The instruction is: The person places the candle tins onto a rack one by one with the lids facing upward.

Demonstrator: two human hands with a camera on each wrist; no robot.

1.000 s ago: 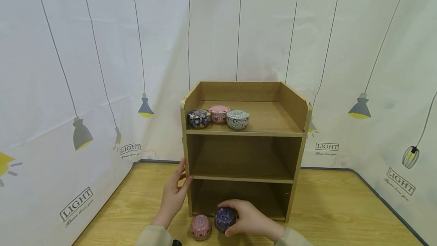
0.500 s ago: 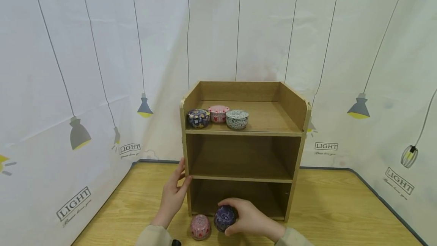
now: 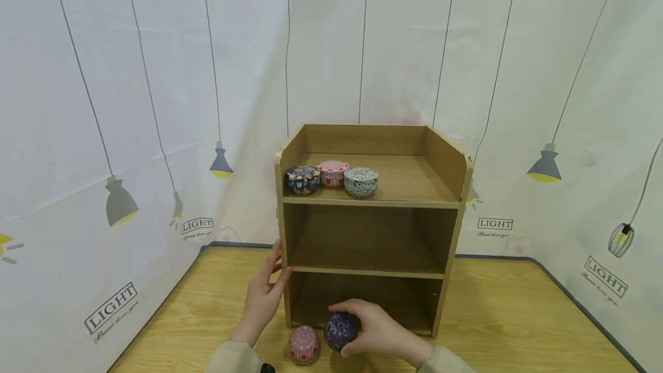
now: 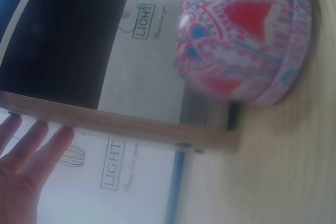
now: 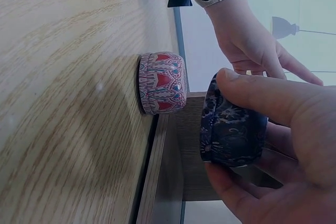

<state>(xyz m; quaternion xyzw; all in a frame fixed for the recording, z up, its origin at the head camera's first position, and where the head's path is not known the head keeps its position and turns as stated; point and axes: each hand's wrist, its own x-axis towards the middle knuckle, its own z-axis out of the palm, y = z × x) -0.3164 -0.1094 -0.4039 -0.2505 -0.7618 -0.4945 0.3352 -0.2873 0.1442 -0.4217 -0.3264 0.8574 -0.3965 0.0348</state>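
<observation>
Two hands in frame, five tins total. Largest first: your light wooden table (image 3: 518,315) carries the brown three-tier wooden shelf unit (image 3: 456,212), which stands against the white lamp-print backdrop curtain (image 3: 129,102).

Your left hand (image 3: 262,298) lies flat against the shelf unit's left side panel, fingers straight and close together, thumb on the panel's front edge. It holds nothing. The left wrist view shows the fingers (image 4: 37,140) extended along the wooden edge.

Your right hand (image 3: 380,332) grips the dark purple patterned round tin (image 3: 341,330) in front of the bottom compartment. In the right wrist view the thumb (image 5: 273,98) runs across the tin's top side and the fingers (image 5: 236,192) curl under the opposite side, so the tin (image 5: 231,129) sits clamped between them with its face towards the camera. That view shows it tilted and clear of the tabletop.

Just left of it, the pink-and-red patterned round tin (image 3: 304,344) rests on the table, close to the purple tin but apart from it in the right wrist view (image 5: 160,82). Neither hand touches it.

Top shelf, left half, a row of three: dark blue floral round tin (image 3: 303,179), pink-lidded round tin (image 3: 332,171), grey-white leaf-pattern round tin (image 3: 360,181). Well apart from both hands.
</observation>
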